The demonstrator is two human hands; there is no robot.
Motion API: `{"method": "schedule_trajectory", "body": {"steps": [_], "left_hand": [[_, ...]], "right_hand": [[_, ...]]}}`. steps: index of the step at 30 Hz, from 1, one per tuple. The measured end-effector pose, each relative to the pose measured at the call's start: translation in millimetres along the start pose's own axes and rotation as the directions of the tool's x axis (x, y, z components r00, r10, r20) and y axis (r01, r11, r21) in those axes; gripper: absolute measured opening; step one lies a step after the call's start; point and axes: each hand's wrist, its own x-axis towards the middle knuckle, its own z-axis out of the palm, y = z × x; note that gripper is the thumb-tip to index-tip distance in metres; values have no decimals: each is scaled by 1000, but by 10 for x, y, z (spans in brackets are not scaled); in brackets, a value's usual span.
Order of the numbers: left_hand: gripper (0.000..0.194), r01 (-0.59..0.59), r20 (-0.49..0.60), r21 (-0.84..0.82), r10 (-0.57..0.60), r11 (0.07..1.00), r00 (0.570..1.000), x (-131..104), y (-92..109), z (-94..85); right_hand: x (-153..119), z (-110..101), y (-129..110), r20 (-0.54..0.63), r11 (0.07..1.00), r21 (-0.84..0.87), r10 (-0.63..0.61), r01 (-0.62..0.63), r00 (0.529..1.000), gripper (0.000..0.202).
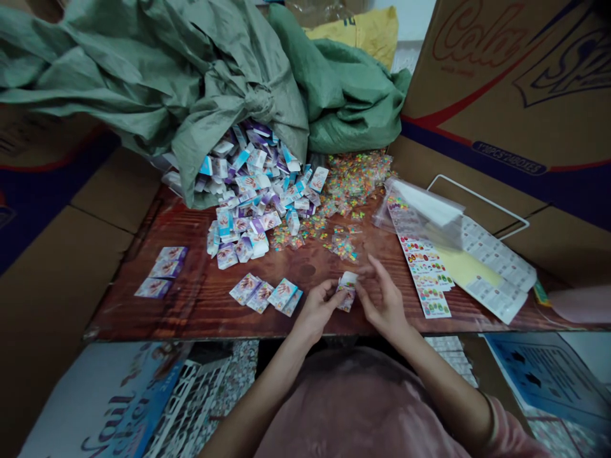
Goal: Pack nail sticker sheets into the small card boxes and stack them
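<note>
A small white and purple carton with a hand picture on its front is at the table's front edge, its white top flap standing up. My left hand pinches this carton between thumb and fingers. At the carton's right side is my right hand, fingers apart and index finger stretched out, its fingertips close to the flap. Whether they touch it is hard to make out. Left of my hands lie several flat-lying small cartons, purple and blue. Behind them, a heap of similar cartons spills from a grey-green sack.
Small clear packets with colourful pieces are piled behind my hands. Sticker sheets and a plastic sleeve lie to the right. More cartons sit at far left. Large cardboard boxes flank the table.
</note>
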Motion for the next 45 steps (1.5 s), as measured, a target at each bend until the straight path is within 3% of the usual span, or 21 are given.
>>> {"method": "schedule_trajectory", "body": {"steps": [5, 9, 15, 22, 25, 28, 34, 40, 45], "left_hand": [[33, -25, 22, 17, 25, 1000, 999, 6, -27, -3], [30, -46, 13, 54, 45, 997, 999, 13, -41, 14], [31, -53, -18, 36, 53, 998, 998, 22, -51, 25], [29, -57, -21, 102, 59, 993, 998, 12, -33, 47], [27, -58, -13, 131, 60, 990, 998, -1, -12, 55], [28, -59, -10, 138, 61, 989, 998, -7, -5, 55], [32, -50, -12, 127, 52, 991, 999, -5, -10, 49], [33, -72, 8, 150, 72, 986, 997, 2, 5, 59], [33, -79, 3, 177, 80, 981, 997, 11, -18, 52]], "right_hand": [[51, -18, 42, 105, 968, -183, -156, 173, 982, 69], [98, -36, 26, 199, 964, -220, -104, 147, 975, 67], [109, -46, -58, 274, 932, -293, -132, 214, 952, 73], [147, -77, -56, 295, 979, -177, -46, 101, 954, 71], [159, -80, -21, 231, 990, 39, 126, -139, 965, 65], [164, -77, -1, 213, 924, 185, 294, -334, 932, 64], [226, -110, -68, 322, 964, 60, 228, -260, 919, 62], [286, -150, -59, 248, 911, 174, 328, -375, 912, 64], [255, -119, -39, 303, 948, 54, 285, -315, 910, 59]]}}
